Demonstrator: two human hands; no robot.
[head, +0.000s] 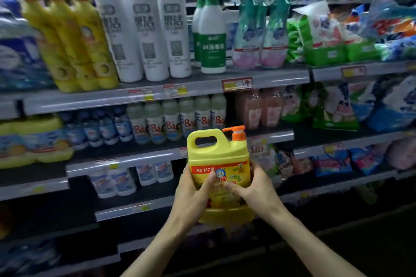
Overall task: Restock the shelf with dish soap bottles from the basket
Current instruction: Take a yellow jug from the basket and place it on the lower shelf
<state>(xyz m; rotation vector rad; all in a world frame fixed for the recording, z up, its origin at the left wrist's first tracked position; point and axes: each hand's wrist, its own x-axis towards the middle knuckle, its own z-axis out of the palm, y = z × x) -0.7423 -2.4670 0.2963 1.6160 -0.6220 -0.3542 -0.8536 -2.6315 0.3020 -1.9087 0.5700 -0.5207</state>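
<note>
- Your left hand (193, 188) and right hand (249, 188) both clasp the dish soap jug (218, 152) by its lower half. It is upright in mid-air, below and in front of the row of white 84 bottles (180, 116).
- Keep both grips on until its base sits on a board.
- It looks yellow, with a moulded handle, an orange pump (235, 132) and a red-banded label.

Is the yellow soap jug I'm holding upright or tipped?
Upright: the yellow jug has its orange pump on top, with the left hand and right hand gripping its sides.
</note>
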